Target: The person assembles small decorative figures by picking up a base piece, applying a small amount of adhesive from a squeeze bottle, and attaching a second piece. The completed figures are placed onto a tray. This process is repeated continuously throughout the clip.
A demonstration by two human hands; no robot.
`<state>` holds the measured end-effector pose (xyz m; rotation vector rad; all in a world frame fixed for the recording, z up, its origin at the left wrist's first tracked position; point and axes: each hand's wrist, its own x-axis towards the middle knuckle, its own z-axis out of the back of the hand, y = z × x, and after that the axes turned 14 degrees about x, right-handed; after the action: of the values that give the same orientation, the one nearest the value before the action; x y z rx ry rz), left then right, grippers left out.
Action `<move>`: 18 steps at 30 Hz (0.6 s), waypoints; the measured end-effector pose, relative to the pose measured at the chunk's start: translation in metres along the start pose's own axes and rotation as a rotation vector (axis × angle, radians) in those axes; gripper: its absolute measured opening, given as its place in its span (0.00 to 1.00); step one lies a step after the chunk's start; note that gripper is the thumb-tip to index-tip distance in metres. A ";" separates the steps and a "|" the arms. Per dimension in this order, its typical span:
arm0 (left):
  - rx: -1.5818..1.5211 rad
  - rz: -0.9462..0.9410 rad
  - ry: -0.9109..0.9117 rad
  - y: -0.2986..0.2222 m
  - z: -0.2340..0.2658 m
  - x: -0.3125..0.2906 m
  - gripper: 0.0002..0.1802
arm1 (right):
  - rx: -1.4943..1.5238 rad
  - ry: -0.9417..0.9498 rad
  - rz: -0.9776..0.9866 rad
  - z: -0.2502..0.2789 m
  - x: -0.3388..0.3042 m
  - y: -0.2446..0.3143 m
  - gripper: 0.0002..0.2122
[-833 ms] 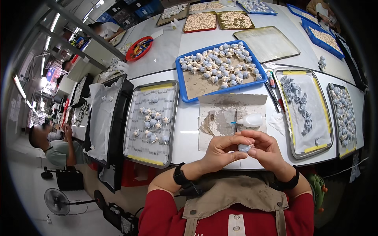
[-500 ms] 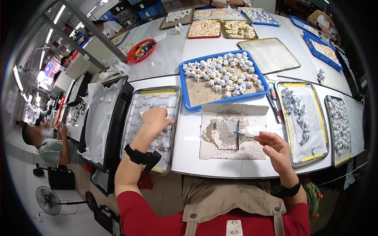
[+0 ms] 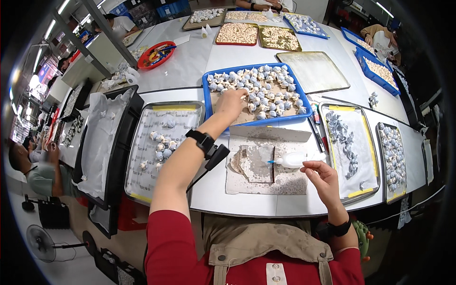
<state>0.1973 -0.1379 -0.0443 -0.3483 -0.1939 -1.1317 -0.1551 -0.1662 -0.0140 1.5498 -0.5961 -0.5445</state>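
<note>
My left hand (image 3: 230, 104) reaches over the near left part of the blue tray (image 3: 307, 107), fingers bent together at the small round blue-and-cream pieces (image 3: 267, 95). What sits between the fingertips is hidden. A white squeeze bottle (image 3: 292, 160) with a blue tip lies on its side above a stained cardboard sheet (image 3: 289, 187), its tip by a flat clear-grey plate (image 3: 260, 170). My right hand (image 3: 324, 181) is at the bottle's rear end, loosely curled, with thumb and forefinger slightly apart and nothing visible between them.
To the left stands a metal tray (image 3: 142, 183) with several blue-and-cream pieces, beside a black crate (image 3: 124, 135). On the right are a tray of grey-blue curled pieces (image 3: 350, 159) and a narrow filled tray (image 3: 392, 161). Pens (image 3: 315, 128) lie behind the cardboard. A red basket (image 3: 156, 55) stands farther back.
My left hand has moved from the metal tray up and right to the blue tray. My right hand has stayed beside the bottle. The whole view has shifted slightly.
</note>
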 end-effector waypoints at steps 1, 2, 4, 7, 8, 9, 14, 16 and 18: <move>-0.336 0.110 0.082 0.000 0.009 -0.008 0.14 | -0.125 -0.017 0.053 0.002 0.007 -0.005 0.10; -0.671 0.223 0.167 -0.001 0.019 -0.018 0.13 | -0.302 -0.048 0.180 0.002 0.013 -0.008 0.10; -1.158 0.396 0.299 -0.012 0.050 -0.047 0.14 | -0.502 -0.033 0.271 0.002 0.024 -0.013 0.14; -1.442 0.417 0.316 -0.034 0.075 -0.111 0.17 | -0.609 0.012 0.290 -0.002 0.034 -0.029 0.19; -1.412 0.395 0.366 -0.042 0.077 -0.131 0.18 | -0.673 0.036 0.303 -0.002 0.033 -0.032 0.19; -1.374 0.384 0.407 -0.049 0.082 -0.150 0.19 | -0.727 0.072 0.317 -0.004 0.033 -0.035 0.19; -1.618 0.423 0.432 -0.095 0.072 -0.190 0.25 | -0.757 0.030 0.296 -0.007 0.020 -0.038 0.20; -1.595 0.437 0.461 -0.105 0.064 -0.195 0.23 | -0.503 -0.049 0.139 -0.006 0.011 -0.033 0.17; -1.520 0.427 0.481 -0.114 0.062 -0.194 0.21 | -0.321 -0.128 0.087 -0.006 -0.001 -0.024 0.14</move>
<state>0.0147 0.0066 -0.0303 -1.3454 1.1886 -0.7069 -0.1507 -0.1604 -0.0375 1.1874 -0.6362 -0.6428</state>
